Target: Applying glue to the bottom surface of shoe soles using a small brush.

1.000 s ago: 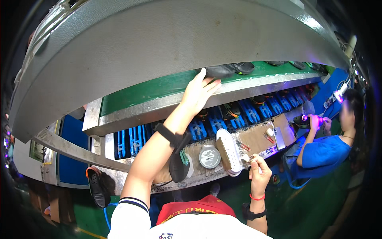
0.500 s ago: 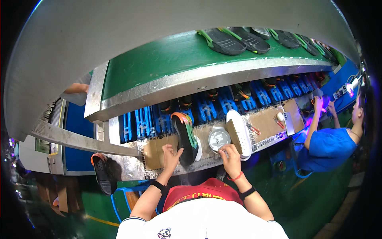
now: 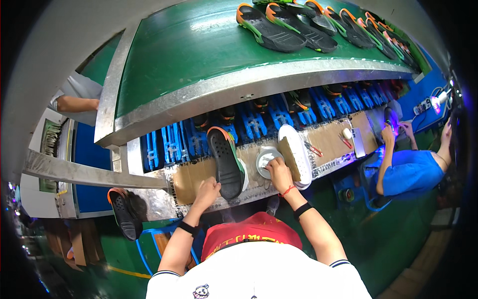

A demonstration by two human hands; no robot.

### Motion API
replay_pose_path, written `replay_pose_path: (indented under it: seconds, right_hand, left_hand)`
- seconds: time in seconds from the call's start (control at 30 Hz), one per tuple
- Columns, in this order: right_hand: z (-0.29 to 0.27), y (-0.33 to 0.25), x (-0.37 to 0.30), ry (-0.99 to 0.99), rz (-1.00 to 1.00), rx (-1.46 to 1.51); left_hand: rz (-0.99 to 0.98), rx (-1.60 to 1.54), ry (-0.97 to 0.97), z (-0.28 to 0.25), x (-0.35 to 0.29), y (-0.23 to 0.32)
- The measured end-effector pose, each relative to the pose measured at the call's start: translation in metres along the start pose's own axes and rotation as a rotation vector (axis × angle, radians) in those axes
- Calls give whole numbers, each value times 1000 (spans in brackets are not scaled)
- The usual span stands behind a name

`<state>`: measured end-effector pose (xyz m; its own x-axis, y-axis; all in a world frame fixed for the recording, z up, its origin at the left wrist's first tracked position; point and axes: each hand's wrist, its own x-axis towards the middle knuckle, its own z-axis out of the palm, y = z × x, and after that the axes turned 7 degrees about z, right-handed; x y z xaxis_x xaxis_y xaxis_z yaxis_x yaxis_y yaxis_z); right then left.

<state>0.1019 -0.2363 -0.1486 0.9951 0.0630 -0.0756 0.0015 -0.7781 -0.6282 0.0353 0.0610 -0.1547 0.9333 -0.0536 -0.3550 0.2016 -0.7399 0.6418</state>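
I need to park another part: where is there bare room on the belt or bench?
Widest: the green belt, left of the black shoes. Smaller: the brown cardboard between the left hand and the blue racks, left of the bench shoe. Crowded: between that shoe and the white container, where the right hand is at the grey bowl.

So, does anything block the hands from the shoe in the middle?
Nothing visible blocks the left hand, close beside the black shoe. Between the shoe and the right hand lie the left part of a round grey tub and a white piece.
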Motion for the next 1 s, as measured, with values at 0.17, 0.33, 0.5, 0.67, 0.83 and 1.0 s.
replay_pose_path:
  seconds: [0.17,0.33,0.5,0.67,0.83,1.0]
  right_hand:
    - [7,7,2,-14,-19,-31]
    - [9,9,3,-30,-31,-42]
    - [4,6,2,-35,-37,-26]
    - [-6,-4,1,-65,3,-87]
    - [-38,-32,-6,-16,-56,41]
    - [-90,-76,-19,-47,-384,304]
  left_hand:
    - [-208,-1062,-50,-35,-9,8]
    - [-407,-2135,-78,-26,-18,30]
    - [-361,-2415,-392,-19,-16,37]
    - [-132,-1804,-199,-24,-35,48]
    - [349,-850,-57,-43,-49,69]
    - [555,-375,217,-72,-55,102]
